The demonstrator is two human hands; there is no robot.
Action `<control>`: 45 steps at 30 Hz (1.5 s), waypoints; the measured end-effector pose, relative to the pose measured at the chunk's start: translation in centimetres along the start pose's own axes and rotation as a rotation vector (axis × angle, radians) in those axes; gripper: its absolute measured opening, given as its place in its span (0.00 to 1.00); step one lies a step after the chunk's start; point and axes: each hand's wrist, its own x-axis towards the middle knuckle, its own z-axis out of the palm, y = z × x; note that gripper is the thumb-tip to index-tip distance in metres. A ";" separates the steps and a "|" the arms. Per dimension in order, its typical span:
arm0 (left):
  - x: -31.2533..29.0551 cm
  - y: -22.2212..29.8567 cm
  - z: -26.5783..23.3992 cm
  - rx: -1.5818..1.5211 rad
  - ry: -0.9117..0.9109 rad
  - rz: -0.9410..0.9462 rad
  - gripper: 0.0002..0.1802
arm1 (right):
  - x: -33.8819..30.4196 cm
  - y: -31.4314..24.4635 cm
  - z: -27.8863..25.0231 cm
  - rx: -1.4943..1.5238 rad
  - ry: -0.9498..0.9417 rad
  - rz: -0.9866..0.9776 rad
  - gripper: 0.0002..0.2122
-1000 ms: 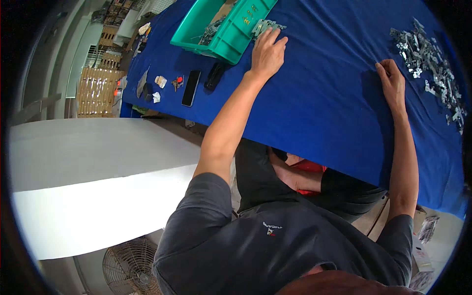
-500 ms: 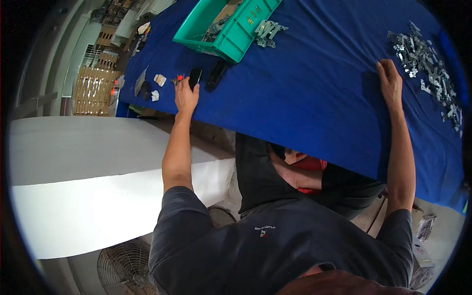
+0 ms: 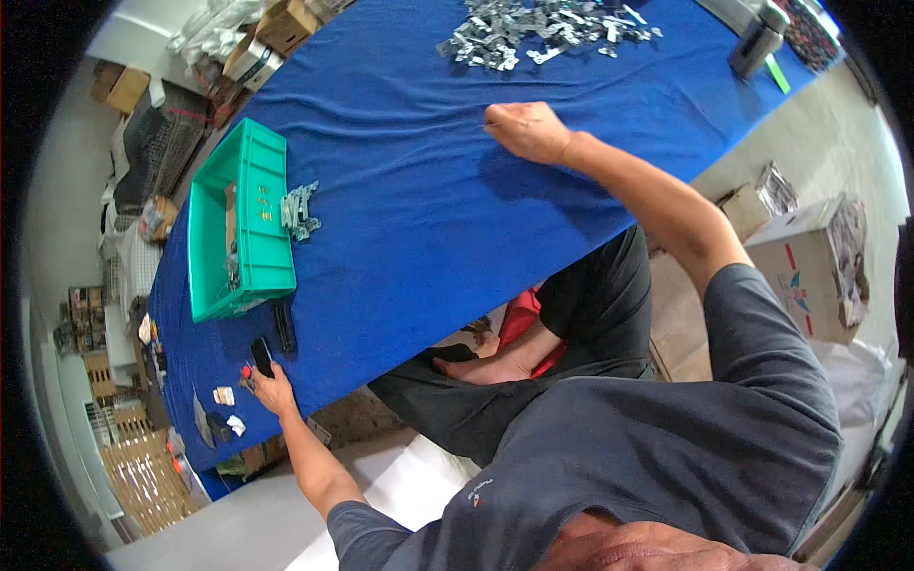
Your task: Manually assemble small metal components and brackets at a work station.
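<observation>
At the table's near left edge, my left hand [image 3: 273,390] is closed around a glossy black phone-like object [image 3: 261,356]. Beside its fingers is a small red item [image 3: 246,372]. My right hand [image 3: 528,131] is held out over the blue cloth [image 3: 400,200], its fingers curled in; whatever they hold, if anything, is hidden. Beyond that hand lies a loose pile of small silvery metal parts [image 3: 533,36]. A green plastic crate [image 3: 268,249] stands at the left with some parts inside, and a small cluster of metal parts [image 3: 300,211] rests against its right side.
A black elongated object [image 3: 284,325] lies below the crate. White crumpled scraps [image 3: 235,424] sit near the left edge. At the far right stand a dark bottle [image 3: 760,40] and a light green strip [image 3: 778,74]. A cardboard carton [image 3: 798,276] is on the floor at right.
The view has turned toward the right, bringing the whole crate and the bottle into sight. My right hand has gone from a fingertip pinch to a curled fist. My left hand stays at the black object.
</observation>
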 end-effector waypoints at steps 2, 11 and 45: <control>0.2 -0.8 -0.1 0.028 -0.003 -0.005 0.36 | -2.0 1.6 -3.5 -0.090 -0.036 0.063 0.09; -3.7 9.1 -7.9 -0.023 0.336 0.438 0.25 | -12.3 13.7 -12.9 -0.421 -0.126 0.433 0.11; -8.1 73.2 -4.7 -0.254 0.253 1.466 0.10 | -12.2 12.1 -13.0 -0.398 -0.039 0.472 0.10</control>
